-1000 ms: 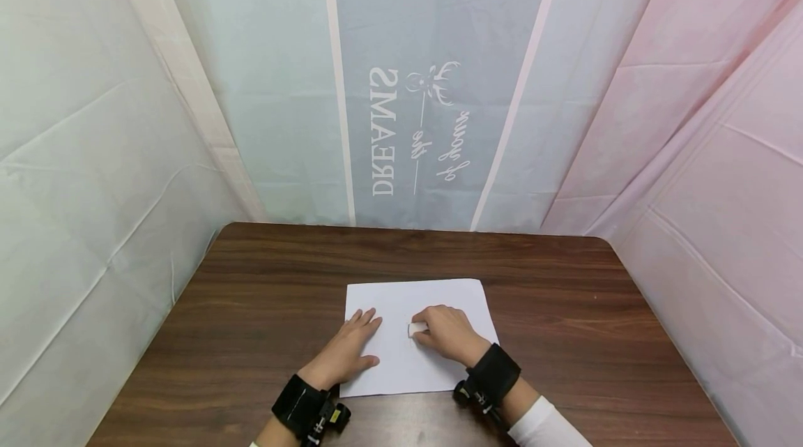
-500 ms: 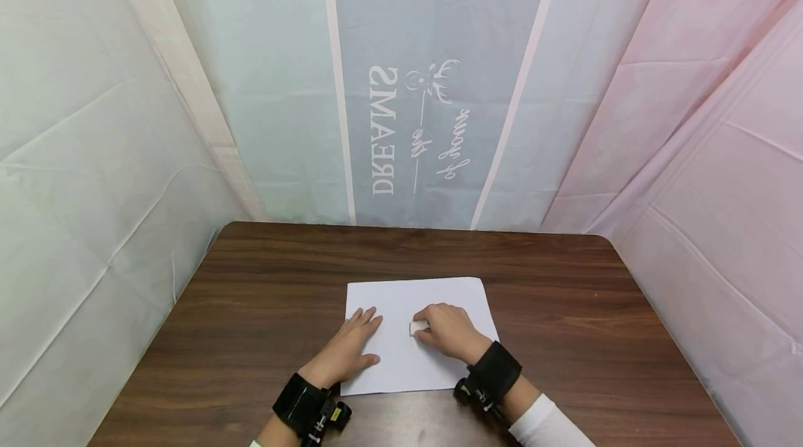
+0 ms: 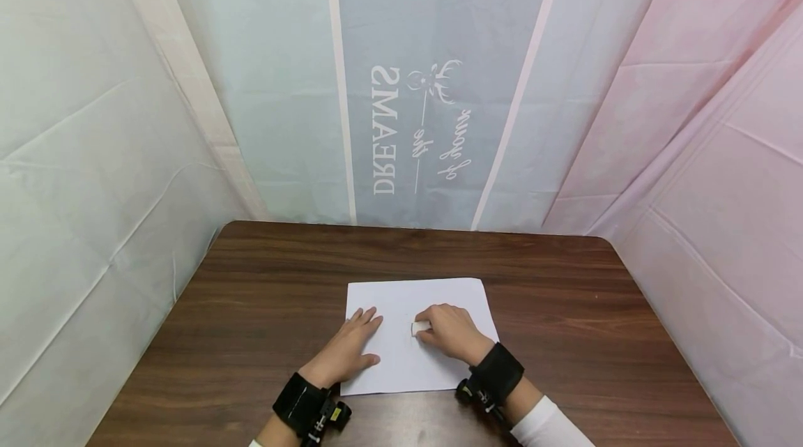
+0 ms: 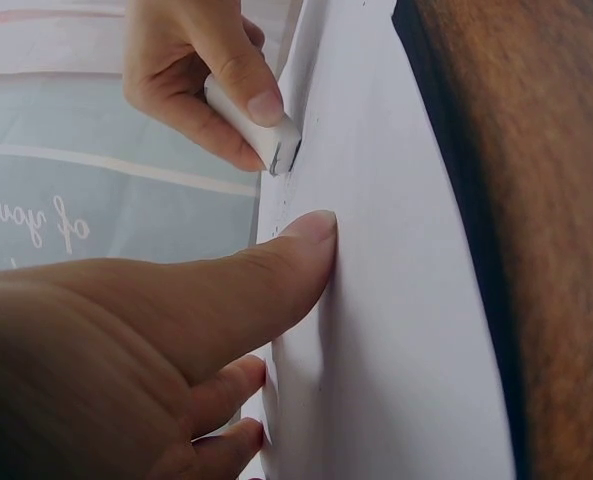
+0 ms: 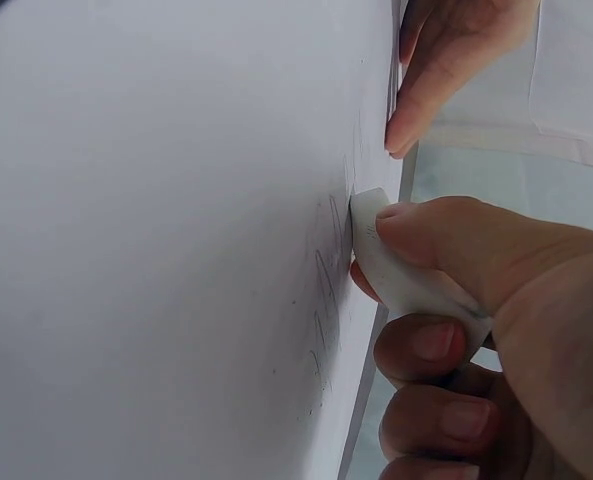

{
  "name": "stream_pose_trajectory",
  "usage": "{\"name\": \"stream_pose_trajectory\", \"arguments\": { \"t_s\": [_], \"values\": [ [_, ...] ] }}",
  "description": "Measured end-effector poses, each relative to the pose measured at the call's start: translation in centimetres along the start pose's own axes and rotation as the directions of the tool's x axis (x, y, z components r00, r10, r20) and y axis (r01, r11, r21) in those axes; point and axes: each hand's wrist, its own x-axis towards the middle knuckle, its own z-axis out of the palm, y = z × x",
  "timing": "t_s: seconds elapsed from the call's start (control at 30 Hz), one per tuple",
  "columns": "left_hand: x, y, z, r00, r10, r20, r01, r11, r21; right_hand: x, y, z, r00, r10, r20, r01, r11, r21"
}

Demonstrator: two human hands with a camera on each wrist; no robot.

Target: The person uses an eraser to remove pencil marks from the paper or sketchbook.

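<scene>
A white sheet of paper lies on the dark wooden table. My right hand pinches a white eraser between thumb and fingers, its end against the sheet. In the right wrist view the eraser touches the paper beside faint grey pencil strokes and small dark crumbs. The eraser's tip looks grey-smudged in the left wrist view. My left hand rests on the paper's left side, fingers spread and thumb lying on the sheet.
The wooden table extends around the paper. Behind it hangs a pale curtain with mirrored lettering, and light cloths flank both sides. Black straps with small cameras sit on both wrists.
My right hand, holding the eraser, has shifted very slightly to the right over the paper. The left hand has stayed in place on the sheet.
</scene>
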Motion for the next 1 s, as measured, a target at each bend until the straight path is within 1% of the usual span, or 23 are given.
{"name": "stream_pose_trajectory", "arguments": {
  "t_s": [0.17,0.6,1.0],
  "values": [
    [-0.06,0.08,0.05,1.000,-0.006,0.002,0.006,1.000,0.003,-0.11,0.03,0.08,1.000,0.005,-0.002,-0.005,1.000,0.002],
    [-0.12,0.08,0.02,1.000,0.006,0.002,-0.006,1.000,-0.011,-0.34,0.34,0.04,1.000,0.011,-0.008,-0.011,1.000,-0.005],
    [-0.07,0.07,-0.13,1.000,0.008,0.002,-0.008,1.000,-0.019,-0.33,0.45,-0.15,0.999,0.035,-0.006,-0.035,0.999,-0.003]
  ]
}}
